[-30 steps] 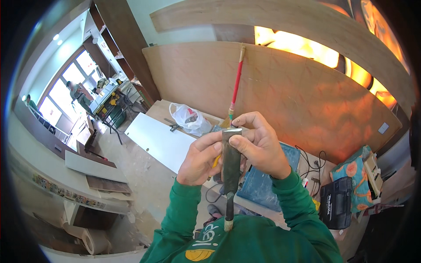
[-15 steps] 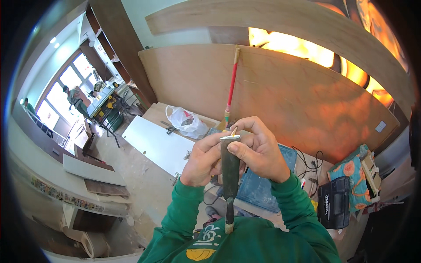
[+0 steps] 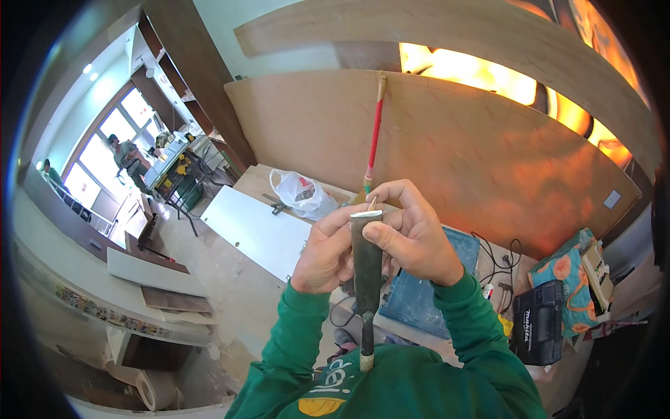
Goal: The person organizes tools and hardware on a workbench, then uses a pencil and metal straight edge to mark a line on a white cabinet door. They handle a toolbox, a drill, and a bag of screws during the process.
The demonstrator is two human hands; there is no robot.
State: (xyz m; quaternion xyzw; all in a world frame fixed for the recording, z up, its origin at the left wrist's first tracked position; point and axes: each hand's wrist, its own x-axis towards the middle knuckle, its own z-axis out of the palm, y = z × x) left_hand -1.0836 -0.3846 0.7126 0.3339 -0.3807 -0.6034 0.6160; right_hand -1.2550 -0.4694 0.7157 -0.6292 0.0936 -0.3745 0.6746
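Note:
A broad chisel stands edge-up in front of my chest, its handle end toward my sweatshirt. My right hand is closed at the blade's top, the thumb pressed on its flat face and the index finger curled above the bright edge. A thin, pointed wooden stick, pencil-like, shows just behind that edge, between the fingertips of both hands. My left hand is closed on the left side, its fingers passing behind the blade, which hides what they grip.
Below lie a white panel, a white plastic bag and a blue case lid. A red-handled brush leans on the large brown board. At right are a black tool case and cables. Two people work far left.
The view has shifted slightly, so the surroundings sit a little further right. My right fingertips and the stick's tip have moved slightly; both hands stay at the chisel.

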